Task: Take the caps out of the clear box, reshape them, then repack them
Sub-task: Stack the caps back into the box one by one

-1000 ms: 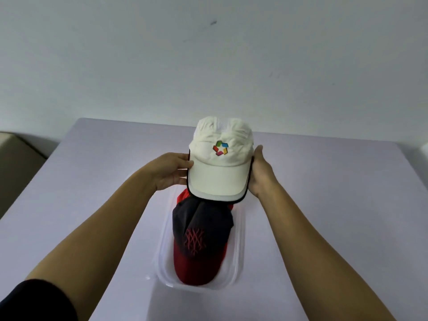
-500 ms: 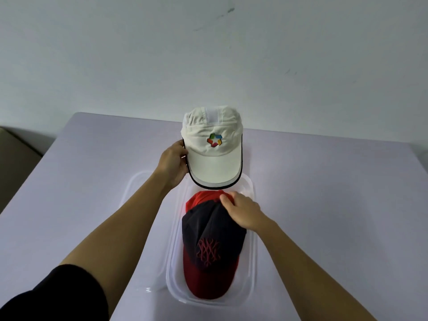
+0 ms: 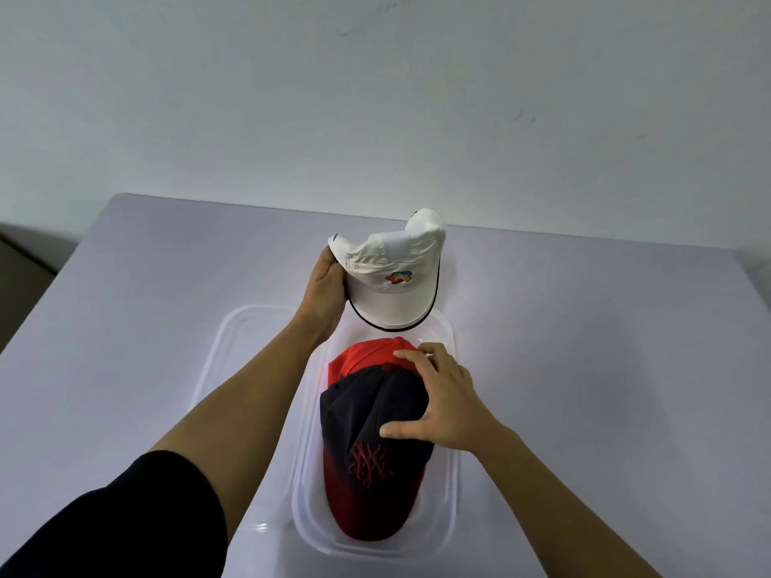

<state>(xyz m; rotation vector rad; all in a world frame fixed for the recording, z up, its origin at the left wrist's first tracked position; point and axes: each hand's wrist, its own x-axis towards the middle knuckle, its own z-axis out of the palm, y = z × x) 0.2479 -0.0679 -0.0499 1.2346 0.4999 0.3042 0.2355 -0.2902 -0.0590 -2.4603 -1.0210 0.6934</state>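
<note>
Hands apart: left hand [image 3: 323, 294] grips white cap [image 3: 392, 294] aloft, right hand [image 3: 446, 406] clasps dark cap [image 3: 367, 415] in box [image 3: 449, 515].

bare left hand [image 3: 323, 294], bare right hand [image 3: 446, 406], bare slim forearms [image 3: 250, 410], black sleeve [image 3: 125, 519] on left arm

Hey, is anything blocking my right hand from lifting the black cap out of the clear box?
Nothing visible does. Your right hand grips the black cap, which lies topmost in the open clear box, over a red cap. The white cap, in your left hand, is up at the box's far end.
</note>
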